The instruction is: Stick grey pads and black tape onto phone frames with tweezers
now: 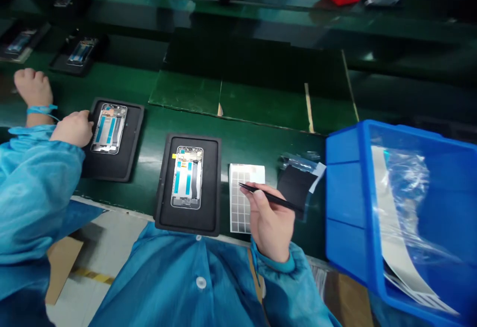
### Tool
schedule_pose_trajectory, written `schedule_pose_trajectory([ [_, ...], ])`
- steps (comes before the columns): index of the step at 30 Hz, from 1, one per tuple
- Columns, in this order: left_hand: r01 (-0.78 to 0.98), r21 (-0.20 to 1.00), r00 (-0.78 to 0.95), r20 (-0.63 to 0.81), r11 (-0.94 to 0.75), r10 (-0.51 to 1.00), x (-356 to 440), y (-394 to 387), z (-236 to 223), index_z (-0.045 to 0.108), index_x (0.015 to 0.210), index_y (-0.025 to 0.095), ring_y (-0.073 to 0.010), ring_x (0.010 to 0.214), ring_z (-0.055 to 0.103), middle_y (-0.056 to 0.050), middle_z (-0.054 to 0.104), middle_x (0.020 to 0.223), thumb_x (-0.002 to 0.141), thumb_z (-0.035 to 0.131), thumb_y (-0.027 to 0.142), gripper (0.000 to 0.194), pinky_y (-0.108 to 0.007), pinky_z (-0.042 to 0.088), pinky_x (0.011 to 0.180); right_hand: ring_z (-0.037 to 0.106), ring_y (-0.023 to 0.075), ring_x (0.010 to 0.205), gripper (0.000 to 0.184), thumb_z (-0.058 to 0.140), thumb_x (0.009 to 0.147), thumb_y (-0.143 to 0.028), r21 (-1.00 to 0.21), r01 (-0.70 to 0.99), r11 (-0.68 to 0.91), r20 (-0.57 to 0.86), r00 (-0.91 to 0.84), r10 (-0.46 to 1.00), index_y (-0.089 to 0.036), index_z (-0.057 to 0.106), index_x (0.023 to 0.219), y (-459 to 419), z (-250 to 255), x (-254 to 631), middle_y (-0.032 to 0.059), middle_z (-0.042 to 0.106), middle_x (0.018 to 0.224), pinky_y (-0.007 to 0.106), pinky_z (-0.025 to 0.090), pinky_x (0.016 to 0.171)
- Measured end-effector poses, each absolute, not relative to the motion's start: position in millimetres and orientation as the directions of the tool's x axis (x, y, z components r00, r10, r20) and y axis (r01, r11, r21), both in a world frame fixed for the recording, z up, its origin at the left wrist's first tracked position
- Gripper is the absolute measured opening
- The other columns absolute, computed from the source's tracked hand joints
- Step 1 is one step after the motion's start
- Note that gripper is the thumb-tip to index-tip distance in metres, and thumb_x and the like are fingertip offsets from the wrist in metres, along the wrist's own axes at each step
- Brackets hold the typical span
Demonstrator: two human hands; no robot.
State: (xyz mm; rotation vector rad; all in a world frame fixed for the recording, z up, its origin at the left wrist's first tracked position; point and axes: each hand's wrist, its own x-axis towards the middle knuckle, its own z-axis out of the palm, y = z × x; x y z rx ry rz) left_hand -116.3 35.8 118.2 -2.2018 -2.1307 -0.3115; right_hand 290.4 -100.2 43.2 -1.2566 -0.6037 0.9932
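Your right hand (270, 222) hovers over the glossy green counter (253, 143), its fingers (257, 203) closed pen-style around slim black tweezers (274, 198), whose tips reach over a white sheet of small grey-ruled label cells (240, 203). Directly left of that sheet, on a black rubber mat (164, 207), lies an open smartphone frame with blue strips (187, 178), a small yellow tag (174, 156) at its upper left corner. Ruled cells cover most of the sheet, so plenty are left on it; only its top looks plain. Just right of your hand is a dark film piece in clear wrapping (296, 183), and beyond it a blue plastic bin (345, 193) holds a clear bag (404, 188) and white strips (391, 227). Your left hand does not show; the two hands at far left (72, 128), one with a blue wrist strap (40, 111), look like a co-worker's
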Motion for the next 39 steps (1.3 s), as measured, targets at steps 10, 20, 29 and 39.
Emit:
schedule_pose_trajectory([
  [10, 0.665, 0.196, 0.731, 0.032, -0.721, 0.682, 111, -2, 98, 0.063, 0.116, 0.019, -0.025, 0.101, 0.06, -0.008, 0.066, 0.109, 0.096, 0.055, 0.029, 0.024, -0.038, 0.048, 0.087, 0.075, 0.0226, 0.081, 0.018, 0.085, 0.073, -0.03, -0.978, 0.182, -0.101, 0.001, 0.487, 0.873, -0.022, 0.076, 0.086, -104, 21, 359, 0.0048, 0.078, 0.086, 0.041, 0.063, 0.078],
  [20, 0.579, 0.141, 0.815, -0.105, -0.803, 0.569, 181, -2, 50, 0.067, 0.103, 0.014, -0.0269, 0.098, 0.059, -0.009, 0.066, 0.098, 0.085, 0.075, 0.032, 0.027, -0.039, 0.035, 0.077, 0.075, 0.0208, 0.081, 0.015, 0.08, 0.079, -0.035, -0.92, 0.387, -0.06, 0.017, 0.194, 0.981, -0.023, 0.076, 0.087, -75, 5, 362, 0.0035, 0.079, 0.087, 0.037, 0.061, 0.081],
  [29, 0.591, 0.145, 0.806, -0.158, -0.794, 0.571, 183, -2, 54, 0.066, 0.109, 0.014, -0.0263, 0.098, 0.059, -0.008, 0.067, 0.103, 0.093, 0.065, 0.029, 0.022, -0.04, 0.032, 0.077, 0.077, 0.0214, 0.082, 0.011, 0.08, 0.08, -0.03, -0.917, 0.398, -0.009, 0.063, 0.166, 0.984, -0.024, 0.077, 0.089, -77, 3, 366, 0.0034, 0.081, 0.088, 0.037, 0.063, 0.081],
  [39, 0.592, 0.143, 0.804, -0.173, -0.793, 0.569, 182, -3, 56, 0.067, 0.11, 0.014, -0.0251, 0.099, 0.06, -0.008, 0.068, 0.105, 0.096, 0.059, 0.027, 0.02, -0.04, 0.033, 0.079, 0.077, 0.0218, 0.079, 0.01, 0.081, 0.079, -0.03, -0.91, 0.414, 0.0, 0.08, 0.176, 0.981, -0.024, 0.078, 0.088, -76, 2, 366, 0.0035, 0.081, 0.086, 0.036, 0.064, 0.076],
])
